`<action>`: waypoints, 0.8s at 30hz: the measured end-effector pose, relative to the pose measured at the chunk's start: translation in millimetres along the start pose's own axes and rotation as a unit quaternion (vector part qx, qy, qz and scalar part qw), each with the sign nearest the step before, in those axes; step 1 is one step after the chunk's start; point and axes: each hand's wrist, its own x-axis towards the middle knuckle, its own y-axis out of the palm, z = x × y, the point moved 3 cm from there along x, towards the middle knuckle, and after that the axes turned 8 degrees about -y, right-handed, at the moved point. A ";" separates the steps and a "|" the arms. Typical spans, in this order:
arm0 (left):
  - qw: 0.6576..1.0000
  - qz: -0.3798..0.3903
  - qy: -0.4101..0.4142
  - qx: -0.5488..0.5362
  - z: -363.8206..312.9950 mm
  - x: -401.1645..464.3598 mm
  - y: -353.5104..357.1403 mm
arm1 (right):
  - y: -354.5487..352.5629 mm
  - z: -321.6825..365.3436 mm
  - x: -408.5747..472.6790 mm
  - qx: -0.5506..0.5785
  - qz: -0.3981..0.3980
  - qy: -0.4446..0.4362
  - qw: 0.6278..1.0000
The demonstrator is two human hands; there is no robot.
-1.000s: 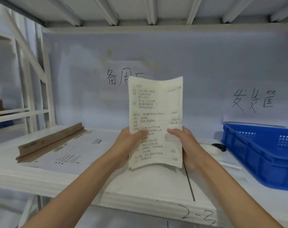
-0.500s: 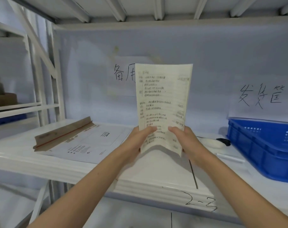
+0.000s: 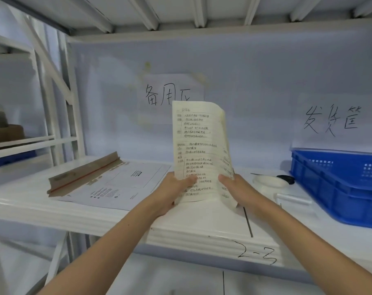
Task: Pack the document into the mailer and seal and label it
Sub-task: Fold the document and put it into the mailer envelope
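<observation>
Currently both hands hold the document [image 3: 199, 150] upright above the shelf [image 3: 202, 226], handwritten lined sheet facing the camera. Left hand [image 3: 172, 190] grips the lower left edge, thumb pressed across the front of the page; right hand [image 3: 236, 188] grips the lower right edge, thumb on the front, other fingers hidden behind the paper. Right side of the sheet curls backward, top right corner bent, looks like it is partway folded but hard to be sure from this angle. Mailer [image 3: 108, 182] lies flat on the shelf to the left of the left hand, well apart from it, white printed face up, brown flap [image 3: 85, 173] raised at its far-left end with a red strip along it. To the right of the right hand, near it, sits a white tape roll [image 3: 268, 182] with a small black object [image 3: 286, 179] just beyond it, blurred. Further right, a blue crate [image 3: 340, 186] rests on the shelf. Handwritten paper signs [image 3: 170, 96] are stuck on the back wall behind the document.
</observation>
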 end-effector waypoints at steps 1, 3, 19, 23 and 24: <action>1.000 -0.002 0.007 0.004 -1.7 0.2 -0.6 | -2.8 1.7 1.1 0.011 -0.006 -0.007 1.000; 0.999 0.015 0.020 0.039 -9.4 0.1 -2.6 | -15.1 11.0 5.0 0.054 -0.041 -0.045 0.997; 0.759 -0.078 -0.072 0.642 11.1 21.6 -73.1 | -72.1 -25.8 21.8 0.174 -0.259 -0.005 0.950; 0.821 -0.016 -0.044 0.569 -10.3 -0.4 -83.3 | -83.9 -17.8 30.1 0.192 -0.271 -0.021 0.943; 0.826 -0.008 -0.046 0.562 -15.4 -3.6 -87.8 | -85.3 -14.3 32.5 0.207 -0.274 -0.027 0.939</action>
